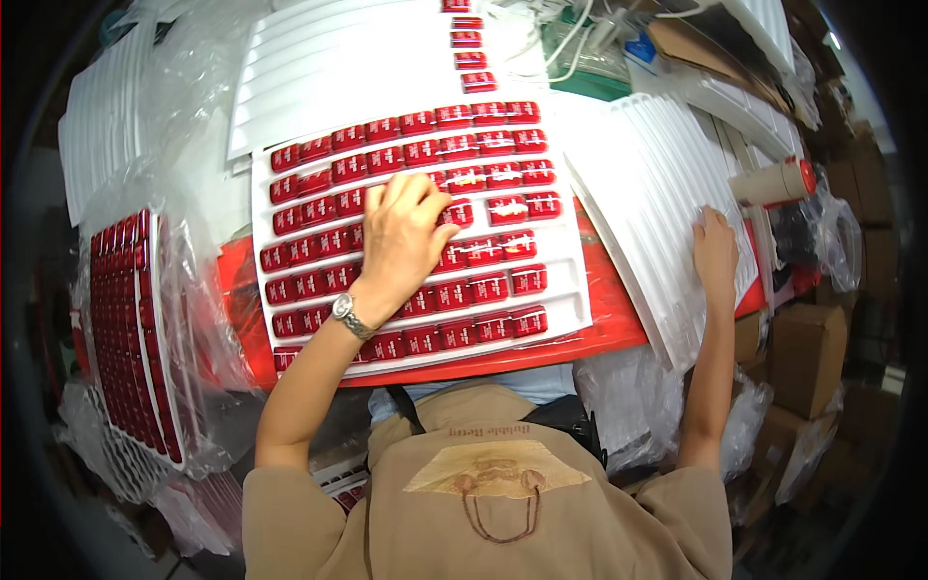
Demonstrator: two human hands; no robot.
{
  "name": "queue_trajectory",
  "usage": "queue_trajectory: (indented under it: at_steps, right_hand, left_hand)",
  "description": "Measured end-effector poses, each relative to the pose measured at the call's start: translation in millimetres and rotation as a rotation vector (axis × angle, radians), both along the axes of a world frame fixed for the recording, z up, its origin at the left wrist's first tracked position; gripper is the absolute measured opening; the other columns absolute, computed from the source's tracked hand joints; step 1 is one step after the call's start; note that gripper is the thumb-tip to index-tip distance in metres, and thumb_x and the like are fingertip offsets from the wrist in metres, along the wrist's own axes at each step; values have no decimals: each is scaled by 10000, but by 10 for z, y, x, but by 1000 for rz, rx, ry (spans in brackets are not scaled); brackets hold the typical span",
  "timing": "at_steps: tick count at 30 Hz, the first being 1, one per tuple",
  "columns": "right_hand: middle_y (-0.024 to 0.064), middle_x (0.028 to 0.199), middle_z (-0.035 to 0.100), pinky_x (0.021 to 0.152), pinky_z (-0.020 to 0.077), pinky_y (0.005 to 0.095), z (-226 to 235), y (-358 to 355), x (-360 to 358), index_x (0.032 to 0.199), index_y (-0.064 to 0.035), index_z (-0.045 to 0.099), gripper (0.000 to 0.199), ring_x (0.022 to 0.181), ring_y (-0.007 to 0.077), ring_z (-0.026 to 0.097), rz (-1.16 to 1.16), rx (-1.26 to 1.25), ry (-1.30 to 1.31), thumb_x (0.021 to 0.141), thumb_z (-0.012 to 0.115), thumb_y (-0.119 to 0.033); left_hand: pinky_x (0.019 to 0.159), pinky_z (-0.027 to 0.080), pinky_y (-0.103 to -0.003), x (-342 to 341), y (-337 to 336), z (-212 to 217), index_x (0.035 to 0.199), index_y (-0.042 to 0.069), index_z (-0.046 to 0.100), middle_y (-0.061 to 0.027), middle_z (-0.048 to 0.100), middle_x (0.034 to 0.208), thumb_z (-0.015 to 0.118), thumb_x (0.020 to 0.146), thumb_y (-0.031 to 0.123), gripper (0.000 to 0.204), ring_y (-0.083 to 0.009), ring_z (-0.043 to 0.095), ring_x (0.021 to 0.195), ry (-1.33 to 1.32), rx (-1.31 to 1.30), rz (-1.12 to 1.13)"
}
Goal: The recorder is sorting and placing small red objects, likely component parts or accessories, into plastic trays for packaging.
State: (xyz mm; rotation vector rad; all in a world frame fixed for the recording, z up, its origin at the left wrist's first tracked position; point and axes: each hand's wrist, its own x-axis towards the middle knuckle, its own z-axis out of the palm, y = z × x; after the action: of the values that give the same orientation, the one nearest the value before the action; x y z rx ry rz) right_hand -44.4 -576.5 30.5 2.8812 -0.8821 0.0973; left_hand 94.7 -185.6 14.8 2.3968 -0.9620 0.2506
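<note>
A white slotted tray [570, 280] lies on the table in front of me, filled with rows of small glossy red cases [454, 293]. My left hand [401, 227], with a metal watch on the wrist, reaches over the middle rows. Its fingers are bent down, thumb and forefinger closed around one red case [458, 214], beside a gap in that row. The other fingertips are hidden among the cases. Off to the right, my right hand [716, 249] has its fingers curled together at the edge of a white ridged tray [648, 193] that bears no cases.
Beyond the filled tray lies another white ridged tray [338, 68] with a column of red cases [471, 60]. At left, a second filled tray [126, 329] stands in clear plastic wrap. A red sheet [619, 319] covers the table edge; cardboard boxes [802, 358] are stacked at right.
</note>
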Motion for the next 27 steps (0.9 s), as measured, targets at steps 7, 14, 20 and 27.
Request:
queue_trajectory:
  at_steps: [7, 14, 20, 27]
  right_hand:
    - [129, 906, 630, 750, 490, 362, -218, -322, -117, 1143, 16, 558, 259, 856, 258, 615, 153, 203, -531, 928, 474, -103]
    - [-2, 647, 536, 472, 412, 182, 408, 1843, 711, 992, -67, 527, 126, 564, 55, 525, 258, 1897, -289, 949, 525, -185]
    - [-5, 561, 478, 466, 344, 254, 242, 2592, 935, 917, -34, 489, 247, 489, 84, 397, 678, 1346, -158, 864, 670, -193]
    - [41, 820, 584, 538, 391, 216, 116, 1688, 770, 1068, -24, 542, 221, 616, 75, 496, 54, 1865, -707, 966, 476, -209]
  left_hand:
    - [836, 373, -349, 68, 531, -4, 1016, 73, 691, -33, 596, 999, 802, 652, 222, 409, -171, 513, 956, 3, -51, 66]
    - [846, 449, -348, -17, 625, 93, 976, 15, 650, -90, 646, 981, 740, 715, 73, 282, -232, 580, 942, 316, -331, -88]
    - [849, 467, -338, -190, 687, 148, 993, -1, 636, -108, 655, 977, 732, 721, 44, 291, -239, 595, 963, 554, -533, -105]
    - [864, 358, -373, -64, 330, 58, 927, 47, 653, -44, 565, 956, 742, 711, 134, 248, -213, 494, 985, 6, 19, 11]
